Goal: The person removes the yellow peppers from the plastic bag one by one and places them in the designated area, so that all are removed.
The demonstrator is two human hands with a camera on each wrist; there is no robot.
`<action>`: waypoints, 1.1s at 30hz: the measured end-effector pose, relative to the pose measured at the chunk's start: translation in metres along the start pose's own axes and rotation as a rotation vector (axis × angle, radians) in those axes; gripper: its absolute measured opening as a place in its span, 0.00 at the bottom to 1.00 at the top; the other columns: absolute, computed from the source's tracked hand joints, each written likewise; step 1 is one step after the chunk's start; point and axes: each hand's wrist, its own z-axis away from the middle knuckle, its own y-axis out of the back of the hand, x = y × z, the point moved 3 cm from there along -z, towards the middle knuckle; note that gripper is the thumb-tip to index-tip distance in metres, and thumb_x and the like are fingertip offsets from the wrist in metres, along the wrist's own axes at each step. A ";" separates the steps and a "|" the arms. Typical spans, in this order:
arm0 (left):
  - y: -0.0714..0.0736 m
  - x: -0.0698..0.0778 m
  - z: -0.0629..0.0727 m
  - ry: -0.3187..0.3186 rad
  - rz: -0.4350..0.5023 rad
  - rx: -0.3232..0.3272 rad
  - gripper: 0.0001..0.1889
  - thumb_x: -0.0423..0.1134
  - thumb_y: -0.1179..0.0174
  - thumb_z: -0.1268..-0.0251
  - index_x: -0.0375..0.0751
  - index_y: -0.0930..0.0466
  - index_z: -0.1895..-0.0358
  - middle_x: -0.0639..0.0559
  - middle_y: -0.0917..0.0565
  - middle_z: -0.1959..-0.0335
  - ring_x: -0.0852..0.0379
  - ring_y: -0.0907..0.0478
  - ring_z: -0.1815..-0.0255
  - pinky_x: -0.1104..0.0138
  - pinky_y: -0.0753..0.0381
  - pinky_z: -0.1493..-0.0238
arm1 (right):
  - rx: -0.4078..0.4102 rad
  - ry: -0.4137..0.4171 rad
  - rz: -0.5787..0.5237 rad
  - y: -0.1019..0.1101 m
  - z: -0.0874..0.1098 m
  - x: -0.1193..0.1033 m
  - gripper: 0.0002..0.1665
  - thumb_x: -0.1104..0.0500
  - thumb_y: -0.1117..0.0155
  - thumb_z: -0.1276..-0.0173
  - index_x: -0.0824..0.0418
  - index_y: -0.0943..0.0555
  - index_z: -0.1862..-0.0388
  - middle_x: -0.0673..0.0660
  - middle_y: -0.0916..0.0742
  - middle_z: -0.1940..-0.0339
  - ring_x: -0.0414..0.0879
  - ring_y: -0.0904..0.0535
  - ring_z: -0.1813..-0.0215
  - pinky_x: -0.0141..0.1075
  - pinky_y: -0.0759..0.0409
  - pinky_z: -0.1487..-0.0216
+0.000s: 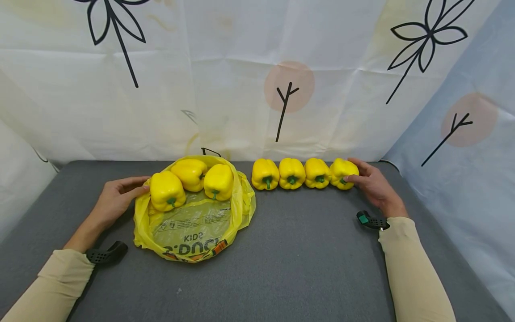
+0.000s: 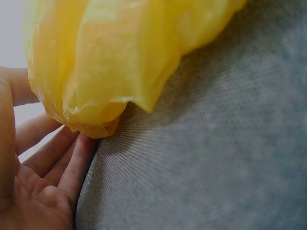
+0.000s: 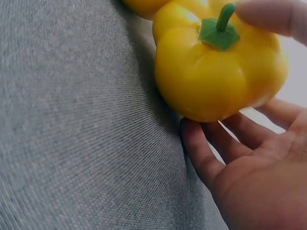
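A yellow plastic bag (image 1: 193,219) lies on the grey table with its mouth rolled wide, and 3 yellow bell peppers (image 1: 218,181) sit in its far half. At the bag's left side, my left hand (image 1: 116,201) holds the rim between thumb and fingers; in the left wrist view the bag (image 2: 110,62) hides the fingertips. To the right, several more yellow peppers (image 1: 292,173) stand in a row, green stems facing me. My right hand (image 1: 376,183) grips the rightmost pepper (image 3: 206,72), thumb by its stem (image 3: 224,19) and fingers around its far side.
The grey cloth-covered table (image 1: 297,250) spreads out in front of the bag and the row. A white printed curtain (image 1: 233,103) hangs along the table's back edge, and another sheet (image 1: 470,179) hangs at the right.
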 end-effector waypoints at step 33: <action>-0.001 -0.001 0.000 -0.007 -0.001 0.002 0.27 0.47 0.42 0.22 0.28 0.26 0.32 0.79 0.23 0.52 0.79 0.27 0.50 0.84 0.27 0.54 | 0.081 -0.038 -0.029 -0.005 -0.006 0.004 0.47 0.46 0.42 0.21 0.62 0.52 0.16 0.64 0.44 0.18 0.47 0.41 0.26 0.45 0.42 0.24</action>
